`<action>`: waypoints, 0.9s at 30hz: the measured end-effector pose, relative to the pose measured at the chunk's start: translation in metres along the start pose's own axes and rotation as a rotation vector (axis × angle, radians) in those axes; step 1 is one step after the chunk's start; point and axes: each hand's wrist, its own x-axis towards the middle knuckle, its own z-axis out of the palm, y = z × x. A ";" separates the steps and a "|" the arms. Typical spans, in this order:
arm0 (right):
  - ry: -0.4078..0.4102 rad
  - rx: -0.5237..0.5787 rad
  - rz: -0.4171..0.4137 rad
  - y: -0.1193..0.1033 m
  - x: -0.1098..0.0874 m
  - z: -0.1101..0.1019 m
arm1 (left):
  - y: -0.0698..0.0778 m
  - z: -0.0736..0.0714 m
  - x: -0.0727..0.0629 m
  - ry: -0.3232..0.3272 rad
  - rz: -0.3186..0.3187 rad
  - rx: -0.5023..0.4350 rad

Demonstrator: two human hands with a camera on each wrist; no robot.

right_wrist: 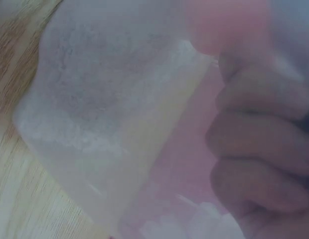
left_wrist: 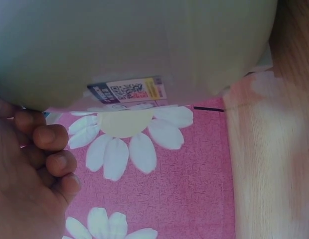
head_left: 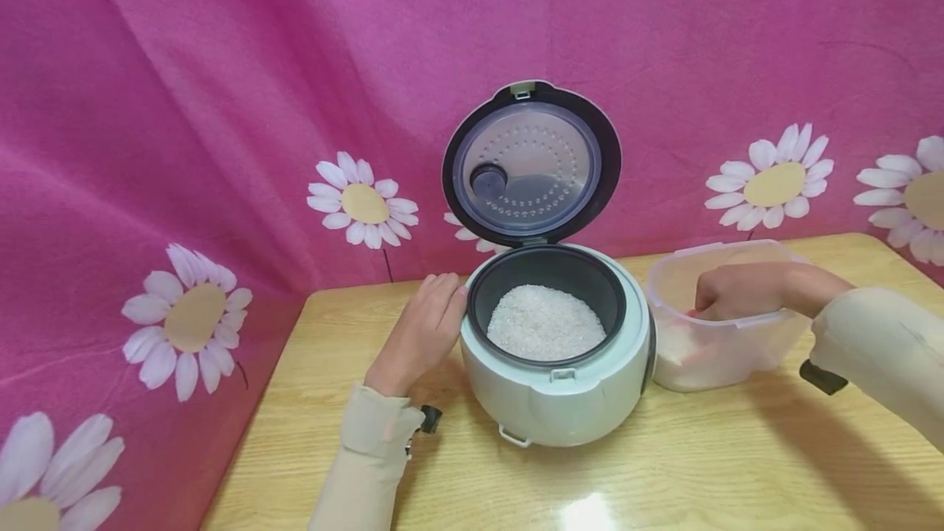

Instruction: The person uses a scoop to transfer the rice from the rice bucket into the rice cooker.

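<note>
A pale green rice cooker (head_left: 556, 408) stands with its lid (head_left: 531, 170) raised. White rice (head_left: 546, 322) lies in its dark inner pot (head_left: 560, 265). My left hand (head_left: 424, 322) rests against the left side of the cooker's rim, its fingers loosely bent in the left wrist view. Inside a translucent plastic container (head_left: 737, 351) to the right, my right hand (head_left: 741, 289) has its fingers curled around a pink thing (right_wrist: 229, 22). Most of that thing is hidden by the hand and blurred by the container wall, so its kind is unclear. More rice (right_wrist: 94, 74) shows through the container.
The wooden table (head_left: 332, 400) bears the cooker and the container side by side, nearly touching. Behind and to the left hangs a magenta cloth (head_left: 221, 64) with white flowers. The open lid stands close to the cloth. A carrying handle (head_left: 649, 351) lies against the cooker's right side.
</note>
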 end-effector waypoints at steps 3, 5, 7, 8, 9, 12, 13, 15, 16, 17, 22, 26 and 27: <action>-0.016 0.016 0.013 0.000 0.001 0.000 | 0.000 0.000 0.000 -0.009 -0.018 -0.010; -0.028 0.027 0.014 -0.001 0.002 0.000 | -0.001 0.000 0.000 -0.016 -0.033 -0.017; -0.032 0.036 0.007 -0.001 0.003 -0.001 | -0.001 0.001 -0.001 -0.019 -0.041 -0.020; -0.034 0.040 0.005 -0.002 0.003 -0.001 | -0.001 0.001 -0.001 -0.018 -0.041 -0.020; -0.032 0.040 0.001 -0.002 0.003 -0.001 | -0.001 0.001 -0.001 -0.014 -0.036 -0.017; -0.026 0.042 -0.005 -0.002 0.004 -0.003 | -0.001 0.001 -0.001 0.002 -0.016 -0.010; -0.022 0.042 -0.005 -0.002 0.004 -0.003 | -0.001 0.001 -0.001 0.005 -0.014 -0.009; -0.012 0.046 -0.009 -0.001 0.004 -0.003 | -0.002 0.001 -0.001 0.008 -0.007 -0.009; -0.010 0.050 -0.006 0.000 0.004 -0.004 | -0.001 0.000 -0.001 0.007 -0.009 -0.011; -0.001 0.045 -0.006 -0.001 0.004 -0.004 | -0.001 0.000 0.000 0.008 -0.009 -0.014; 0.040 0.036 0.000 -0.001 0.003 -0.006 | -0.001 -0.001 0.000 0.011 -0.019 -0.021; 0.060 0.055 0.023 0.000 0.001 -0.005 | 0.000 0.000 0.000 0.008 -0.023 -0.035; 0.063 0.059 0.031 0.000 0.000 -0.004 | 0.000 0.000 0.000 0.003 -0.028 -0.039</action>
